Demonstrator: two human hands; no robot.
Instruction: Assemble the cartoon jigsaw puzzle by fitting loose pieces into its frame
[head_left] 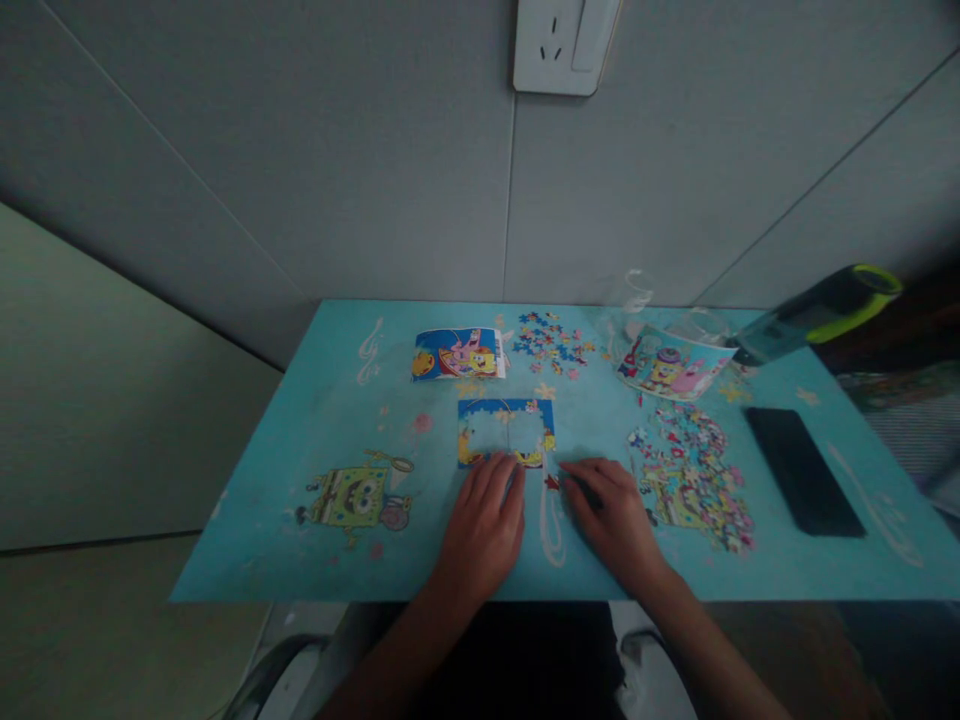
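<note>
A partly assembled jigsaw puzzle (465, 408) lies on the table, its blue and yellow border joined around a bare middle. My left hand (487, 505) rests flat with fingers stretched out, the fingertips on the lower edge of this border. Just right of the puzzle, a dark red puzzle piece (552, 482) lies on the tabletop. My right hand (611, 505) is beside that piece, its thumb and index finger bent and slightly apart, with nothing visible between them. Behind the border lies a picture sheet (459, 354) with cartoon characters.
Loose blue pieces (551, 340) lie at the back; a larger heap of mixed pieces (709, 465) is on the right. A cartoon-printed container (671, 365), a dark bottle (810, 315) and a black phone-like slab (804, 470) stand or lie around it. The wall (420, 200) bounds the table's back.
</note>
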